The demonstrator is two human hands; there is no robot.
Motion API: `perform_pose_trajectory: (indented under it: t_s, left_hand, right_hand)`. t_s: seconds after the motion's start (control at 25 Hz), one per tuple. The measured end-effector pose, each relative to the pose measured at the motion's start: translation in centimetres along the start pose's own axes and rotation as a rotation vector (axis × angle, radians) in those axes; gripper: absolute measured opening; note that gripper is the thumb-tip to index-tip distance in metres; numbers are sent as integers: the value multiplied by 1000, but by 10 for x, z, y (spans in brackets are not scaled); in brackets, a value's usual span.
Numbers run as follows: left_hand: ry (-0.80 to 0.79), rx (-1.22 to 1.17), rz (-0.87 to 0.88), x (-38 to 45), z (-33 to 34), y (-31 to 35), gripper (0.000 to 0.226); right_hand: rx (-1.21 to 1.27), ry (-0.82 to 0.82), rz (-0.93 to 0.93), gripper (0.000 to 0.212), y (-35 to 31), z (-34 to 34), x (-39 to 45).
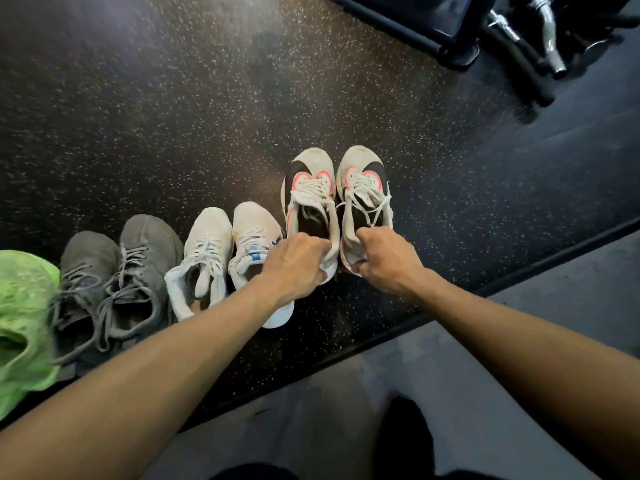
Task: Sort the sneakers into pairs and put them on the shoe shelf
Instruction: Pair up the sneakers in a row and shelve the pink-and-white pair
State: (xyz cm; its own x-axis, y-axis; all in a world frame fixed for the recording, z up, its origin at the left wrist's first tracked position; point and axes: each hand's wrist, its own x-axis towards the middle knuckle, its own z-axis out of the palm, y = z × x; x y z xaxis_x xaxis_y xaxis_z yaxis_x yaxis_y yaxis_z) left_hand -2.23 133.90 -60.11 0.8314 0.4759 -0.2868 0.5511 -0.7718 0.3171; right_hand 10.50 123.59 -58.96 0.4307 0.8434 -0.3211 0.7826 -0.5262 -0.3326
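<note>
Two white sneakers with black toe patches and pink trim stand side by side, toes pointing away from me. My left hand (pixel 294 263) grips the heel of the left sneaker (pixel 310 188). My right hand (pixel 384 258) grips the heel of the right sneaker (pixel 363 185). To their left stand a white pair, one plain (pixel 204 251) and one with blue marks (pixel 252 233), then a grey pair (pixel 117 282). A neon green sneaker (pixel 20 317) lies at the far left edge. No shoe shelf is in view.
The shoes stand in a row on dark speckled rubber flooring (pixel 207 116). A black metal rack with chrome bars (pixel 502 39) stands at the top right. A grey smooth floor strip (pixel 311 410) runs below the rubber edge, near my legs.
</note>
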Motion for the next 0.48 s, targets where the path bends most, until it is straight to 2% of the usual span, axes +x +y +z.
perform_pose_trajectory:
  t_s: [0.2,0.48]
  left_hand:
    - [-119,-26,-58,-38,-98,31,37]
    - [-269,-51,-87,-127,-272,94,31]
  right_hand:
    - [84,-83,73,16,-36,-92,-42]
    - [97,-202,142,16,-113,-243,-133]
